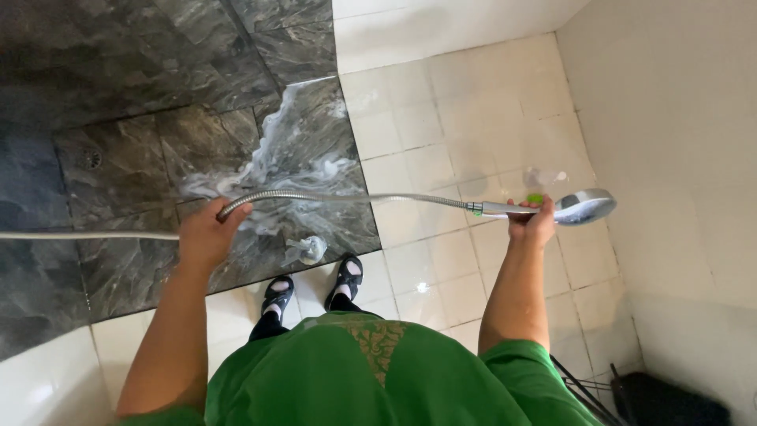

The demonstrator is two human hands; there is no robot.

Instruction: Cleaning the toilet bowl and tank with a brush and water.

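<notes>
Looking straight down at a bathroom floor (473, 126), split in two: dark grey marbled tiles (118, 95) on the left, white square tiles on the right, running up to a pale wall (678, 118). A streak of white soapy foam (296, 154) lies across the dark tiles, reaching towards the white ones. A small round floor drain (91, 158) sits far over on the dark side, well apart from the foam.

The person stands in the middle in a green top (355, 379), black sandals (311, 288) planted right at the edge where dark meets white.

Now the hose: a flexible metal shower hose (355, 197) arcs from one hand across to the other. The left hand (206, 235) is raised over the dark tiles, fingers (236, 211) curled closed around the hose's near end, where a paler line runs off to the left edge.

The right hand (532, 225) is out over the white tiles, fingers wrapped tight around the handle of the chrome shower head (583, 207), with a small green piece (535, 198) showing just above the grip. The spray face points away to the right, near the wall. Whether water is flowing, I cannot tell.

Bottom right corner, a dark bin-like object (670, 398) beside thin black wire bars (579, 383); its contents are not visible.
</notes>
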